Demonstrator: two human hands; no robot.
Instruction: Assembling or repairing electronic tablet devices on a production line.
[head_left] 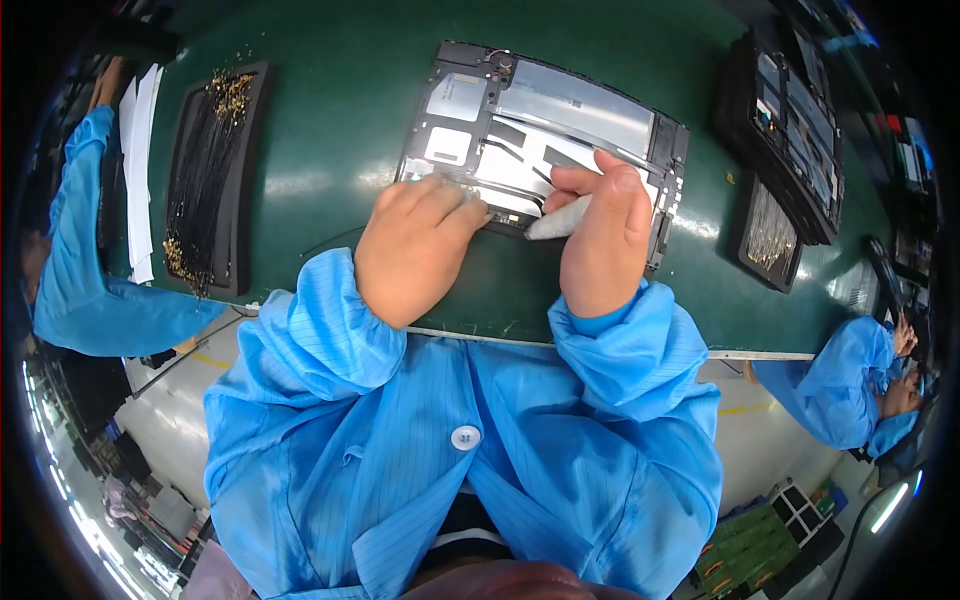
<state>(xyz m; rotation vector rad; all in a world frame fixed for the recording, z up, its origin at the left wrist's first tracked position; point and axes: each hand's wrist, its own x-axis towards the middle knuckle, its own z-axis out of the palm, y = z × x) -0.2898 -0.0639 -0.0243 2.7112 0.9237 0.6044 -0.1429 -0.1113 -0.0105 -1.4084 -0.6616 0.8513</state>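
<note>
An opened, flat electronic device with silver battery panels and a black frame lies in front of me. My left hand rests over its near left edge, fingers bent and pressed together, the fingertips hidden. A thin black cable comes out from under that hand onto the table. My right hand is closed over the device's near right part. From its grip sticks a white, tapered, wrapped-looking thing, its tip at the device's near edge. Thin dark lines show beside its fingers, too small to tell whether cable or tool.
On the green table, a dark tray of black cables with gold ends stands at left, by white sheets. At right are stacked similar devices and another cable tray. Co-workers' blue sleeves flank both sides.
</note>
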